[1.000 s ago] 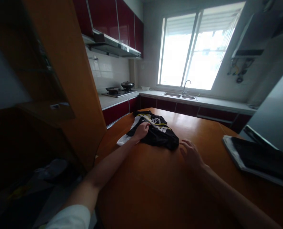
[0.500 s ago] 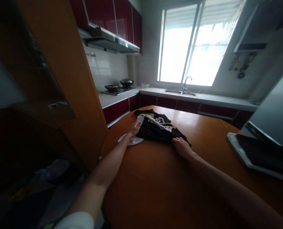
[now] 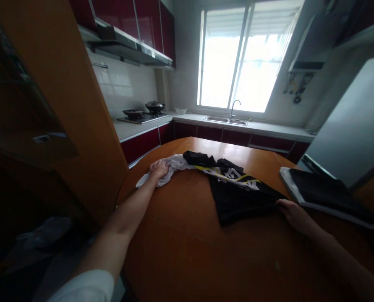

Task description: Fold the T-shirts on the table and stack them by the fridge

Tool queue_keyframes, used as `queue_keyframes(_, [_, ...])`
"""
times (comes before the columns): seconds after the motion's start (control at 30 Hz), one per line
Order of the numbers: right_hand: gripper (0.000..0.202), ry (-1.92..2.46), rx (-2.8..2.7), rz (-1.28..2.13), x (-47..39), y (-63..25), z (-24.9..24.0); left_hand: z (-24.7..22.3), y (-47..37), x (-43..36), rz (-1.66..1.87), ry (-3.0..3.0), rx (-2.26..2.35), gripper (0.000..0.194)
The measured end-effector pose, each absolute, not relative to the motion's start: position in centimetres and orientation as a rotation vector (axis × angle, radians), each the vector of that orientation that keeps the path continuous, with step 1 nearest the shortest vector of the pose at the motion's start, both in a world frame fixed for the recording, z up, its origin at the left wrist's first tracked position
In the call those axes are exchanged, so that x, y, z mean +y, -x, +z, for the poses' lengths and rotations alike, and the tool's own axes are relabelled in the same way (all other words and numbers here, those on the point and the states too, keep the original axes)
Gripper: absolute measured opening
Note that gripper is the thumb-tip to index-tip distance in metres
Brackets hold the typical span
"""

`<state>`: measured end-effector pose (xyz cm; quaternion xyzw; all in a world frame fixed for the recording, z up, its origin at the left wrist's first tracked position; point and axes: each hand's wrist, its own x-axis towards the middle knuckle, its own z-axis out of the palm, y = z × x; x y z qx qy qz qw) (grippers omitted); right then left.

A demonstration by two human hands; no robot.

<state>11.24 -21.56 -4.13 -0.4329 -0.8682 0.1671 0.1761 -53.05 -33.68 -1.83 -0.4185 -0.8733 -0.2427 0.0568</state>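
Observation:
A black garment with white and yellow markings lies on the brown wooden table. Crumpled white cloth reaches from the garment's left end toward the table's left side. On that white cloth rests my left hand, fingers curled and closed on it. My right hand pinches the lower right edge of the black garment, which is stretched out toward it.
Folded dark and white cloth lies at the table's right. Behind the table are a counter with a sink and a stove with two pans. A wooden cabinet stands at left.
My right hand has pulled the black garment rightward and nearer, spreading it away from the white cloth. My left hand has shifted left and closed on the white cloth. The camera view has turned slightly right.

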Motion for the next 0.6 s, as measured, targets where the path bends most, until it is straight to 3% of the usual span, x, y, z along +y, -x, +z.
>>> queue_keyframes(0.27, [0.031,1.166,-2.454,0.817,-24.8,-17.8,-4.0,-0.1,54.7,-34.6,-0.642,1.104,-2.563,0.042])
queue_keyframes(0.43, [0.032,0.949,-2.449,0.462,-25.0,-16.8,-4.1,-0.9,52.9,-31.3,-0.532,1.684,-2.365,0.043])
queue_keyframes(0.6, [0.031,0.903,-2.536,0.486,-25.8,-15.2,-3.4,0.6,52.7,-27.6,-0.521,1.591,-2.482,0.042])
